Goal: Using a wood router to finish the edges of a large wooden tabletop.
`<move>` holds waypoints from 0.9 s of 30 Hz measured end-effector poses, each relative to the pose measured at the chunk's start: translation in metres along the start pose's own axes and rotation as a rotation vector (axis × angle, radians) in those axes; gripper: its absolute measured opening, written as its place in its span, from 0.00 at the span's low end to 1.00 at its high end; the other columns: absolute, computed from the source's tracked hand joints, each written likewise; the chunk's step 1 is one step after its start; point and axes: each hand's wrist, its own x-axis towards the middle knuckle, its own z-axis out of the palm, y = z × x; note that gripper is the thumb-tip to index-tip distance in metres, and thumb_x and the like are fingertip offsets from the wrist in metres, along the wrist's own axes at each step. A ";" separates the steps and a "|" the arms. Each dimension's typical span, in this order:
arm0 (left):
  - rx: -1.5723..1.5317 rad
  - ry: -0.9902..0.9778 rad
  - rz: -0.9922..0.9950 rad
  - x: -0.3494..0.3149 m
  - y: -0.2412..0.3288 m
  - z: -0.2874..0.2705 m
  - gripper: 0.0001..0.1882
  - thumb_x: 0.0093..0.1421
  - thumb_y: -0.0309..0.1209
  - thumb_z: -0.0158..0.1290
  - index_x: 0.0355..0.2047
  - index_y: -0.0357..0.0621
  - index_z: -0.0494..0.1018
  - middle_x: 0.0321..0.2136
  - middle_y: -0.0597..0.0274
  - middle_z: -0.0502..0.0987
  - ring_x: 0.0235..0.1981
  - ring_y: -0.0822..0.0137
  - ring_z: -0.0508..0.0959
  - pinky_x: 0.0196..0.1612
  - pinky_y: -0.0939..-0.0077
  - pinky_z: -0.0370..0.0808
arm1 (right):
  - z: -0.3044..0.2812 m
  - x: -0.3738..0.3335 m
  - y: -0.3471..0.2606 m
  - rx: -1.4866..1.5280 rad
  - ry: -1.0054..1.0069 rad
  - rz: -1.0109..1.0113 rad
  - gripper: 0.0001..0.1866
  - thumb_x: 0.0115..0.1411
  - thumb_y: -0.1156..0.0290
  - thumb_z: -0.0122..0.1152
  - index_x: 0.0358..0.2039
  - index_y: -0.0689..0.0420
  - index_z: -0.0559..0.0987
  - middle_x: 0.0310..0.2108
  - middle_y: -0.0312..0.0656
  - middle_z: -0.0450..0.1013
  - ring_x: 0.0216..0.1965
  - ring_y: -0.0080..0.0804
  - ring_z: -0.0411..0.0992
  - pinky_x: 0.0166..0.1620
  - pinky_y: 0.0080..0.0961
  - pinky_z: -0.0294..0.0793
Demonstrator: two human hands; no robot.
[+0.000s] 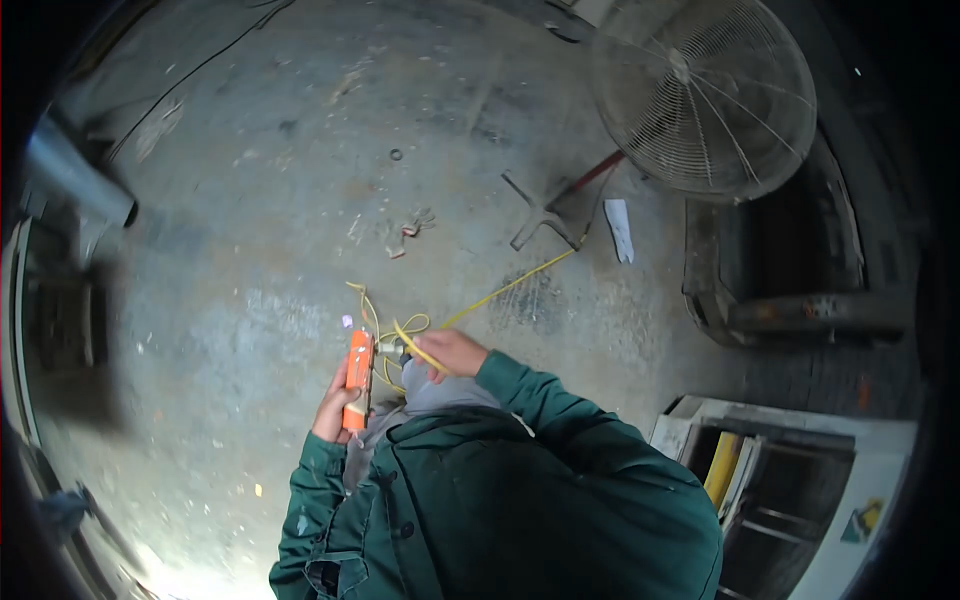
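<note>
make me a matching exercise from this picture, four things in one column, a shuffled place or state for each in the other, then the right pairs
Things
1. left hand
2. pedestal fan
3. right hand
4. white strip

Places and states
A. holding yellow cord
B. lying on the floor
C. gripping an orange oblong object
D. standing at the picture's upper right

Pairs: 1-C, 2-D, 3-A, 4-B

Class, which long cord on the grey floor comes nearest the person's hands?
The thin yellow cord, looped beside the bare right hand; the thin black cord lies far off, upper left.
</note>
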 end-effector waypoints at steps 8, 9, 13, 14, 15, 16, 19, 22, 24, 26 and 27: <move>0.012 -0.271 -0.289 0.002 0.017 0.004 0.40 0.50 0.26 0.48 0.66 0.46 0.50 0.47 0.60 0.67 0.39 0.62 0.74 0.41 0.62 0.79 | 0.002 0.009 0.074 0.378 0.536 0.414 0.36 0.59 0.42 0.52 0.42 0.70 0.73 0.31 0.50 0.74 0.26 0.41 0.77 0.29 0.32 0.79; 0.030 -0.299 -0.326 0.004 0.018 0.004 0.41 0.50 0.25 0.47 0.66 0.47 0.49 0.50 0.60 0.66 0.43 0.61 0.73 0.44 0.60 0.77 | 0.003 0.008 0.075 0.371 0.545 0.394 0.35 0.58 0.43 0.55 0.41 0.71 0.74 0.29 0.51 0.74 0.27 0.43 0.77 0.30 0.32 0.80; 0.049 -0.460 -0.413 0.013 0.016 0.000 0.42 0.53 0.20 0.46 0.68 0.52 0.44 0.50 0.60 0.68 0.45 0.66 0.72 0.50 0.58 0.74 | 0.031 -0.014 0.095 0.692 0.649 0.259 0.16 0.56 0.65 0.63 0.36 0.67 0.76 0.27 0.46 0.75 0.22 0.35 0.74 0.26 0.30 0.77; 0.157 -0.482 -0.443 0.017 0.014 0.001 0.43 0.53 0.19 0.46 0.68 0.50 0.43 0.50 0.60 0.68 0.46 0.67 0.72 0.49 0.67 0.73 | 0.034 -0.021 0.098 0.715 0.638 0.246 0.16 0.56 0.65 0.63 0.36 0.67 0.76 0.27 0.46 0.75 0.22 0.35 0.74 0.26 0.30 0.77; 0.167 -0.480 -0.466 0.019 0.011 0.002 0.43 0.53 0.19 0.46 0.68 0.50 0.43 0.50 0.60 0.68 0.46 0.67 0.72 0.49 0.67 0.73 | 0.037 -0.029 0.100 0.783 0.701 0.165 0.16 0.56 0.65 0.63 0.37 0.65 0.75 0.28 0.45 0.75 0.22 0.32 0.73 0.26 0.28 0.76; 0.181 -0.491 -0.483 0.022 0.007 0.005 0.42 0.53 0.19 0.46 0.68 0.49 0.44 0.50 0.60 0.68 0.45 0.67 0.73 0.47 0.70 0.72 | 0.038 -0.037 0.101 0.851 0.765 0.082 0.15 0.56 0.65 0.63 0.38 0.63 0.75 0.29 0.43 0.75 0.22 0.29 0.72 0.26 0.26 0.75; 0.233 -0.490 -0.530 0.035 -0.010 0.030 0.36 0.54 0.19 0.49 0.64 0.46 0.52 0.44 0.62 0.71 0.40 0.69 0.74 0.42 0.73 0.73 | 0.027 -0.068 0.097 0.980 0.869 -0.086 0.13 0.57 0.65 0.62 0.38 0.59 0.75 0.32 0.42 0.75 0.23 0.24 0.71 0.28 0.22 0.73; 0.391 -0.342 -0.530 0.058 -0.032 0.079 0.23 0.56 0.22 0.53 0.52 0.44 0.61 0.34 0.65 0.73 0.32 0.69 0.76 0.36 0.72 0.75 | 0.000 -0.102 0.089 0.858 0.952 -0.288 0.13 0.62 0.62 0.55 0.37 0.60 0.75 0.29 0.42 0.76 0.21 0.25 0.71 0.26 0.21 0.72; 0.461 -0.389 -0.529 0.077 -0.039 0.114 0.23 0.55 0.22 0.54 0.51 0.43 0.61 0.34 0.63 0.73 0.31 0.68 0.76 0.36 0.71 0.75 | -0.032 -0.127 0.086 0.782 0.916 -0.224 0.14 0.63 0.61 0.53 0.35 0.61 0.75 0.26 0.41 0.75 0.20 0.24 0.71 0.25 0.21 0.72; 0.519 -0.442 -0.535 0.097 -0.048 0.150 0.23 0.54 0.22 0.55 0.49 0.42 0.61 0.34 0.59 0.73 0.31 0.65 0.77 0.36 0.68 0.77 | -0.061 -0.153 0.091 0.685 0.882 -0.167 0.16 0.64 0.59 0.52 0.33 0.62 0.75 0.23 0.41 0.75 0.19 0.24 0.70 0.24 0.21 0.71; 0.546 -0.458 -0.538 0.111 -0.053 0.174 0.23 0.53 0.22 0.55 0.49 0.41 0.61 0.34 0.57 0.73 0.31 0.63 0.77 0.36 0.66 0.77 | -0.081 -0.166 0.092 0.466 0.908 -0.151 0.17 0.64 0.58 0.51 0.31 0.62 0.75 0.20 0.40 0.74 0.18 0.23 0.70 0.24 0.22 0.71</move>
